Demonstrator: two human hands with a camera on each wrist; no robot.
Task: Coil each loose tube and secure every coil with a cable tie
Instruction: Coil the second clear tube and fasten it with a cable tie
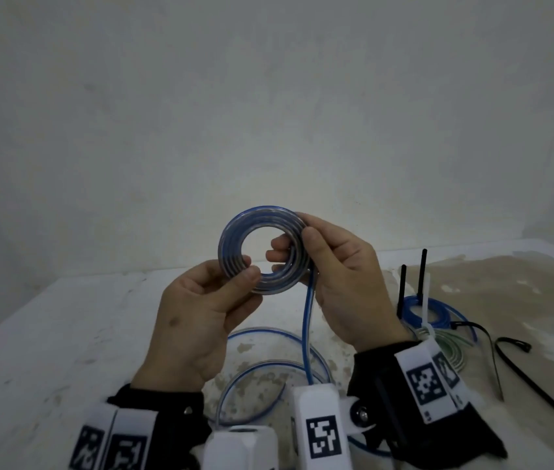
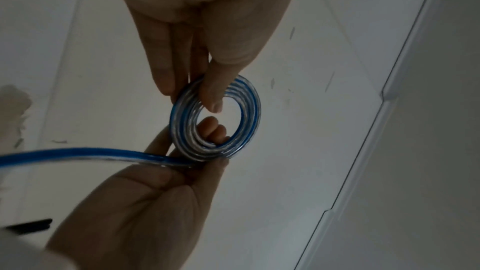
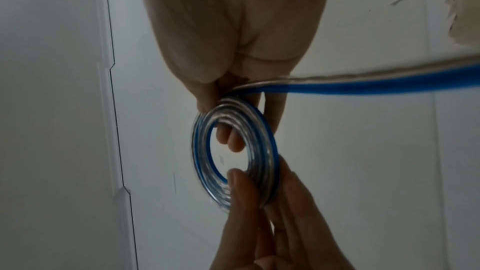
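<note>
A flat spiral coil of clear tube with a blue stripe [image 1: 235,232] [image 2: 249,106] [image 3: 265,130] is held up above the table. My left hand [image 1: 201,307] [image 2: 207,81] pinches its lower left side between thumb and fingers. My right hand [image 1: 336,273] [image 3: 215,93] pinches its right side, fingertips showing through the coil's hole. The loose tail of the tube [image 1: 308,327] [image 2: 78,153] [image 3: 376,85] hangs from the coil down to slack loops [image 1: 269,364] lying on the table.
On the white table [image 1: 48,334] at the right lie a tied blue coil [image 1: 438,312] and a tied clear coil with a green stripe [image 1: 452,347], their black and white tie tails sticking up. Loose black cable ties [image 1: 523,374] lie further right. A plain wall stands behind.
</note>
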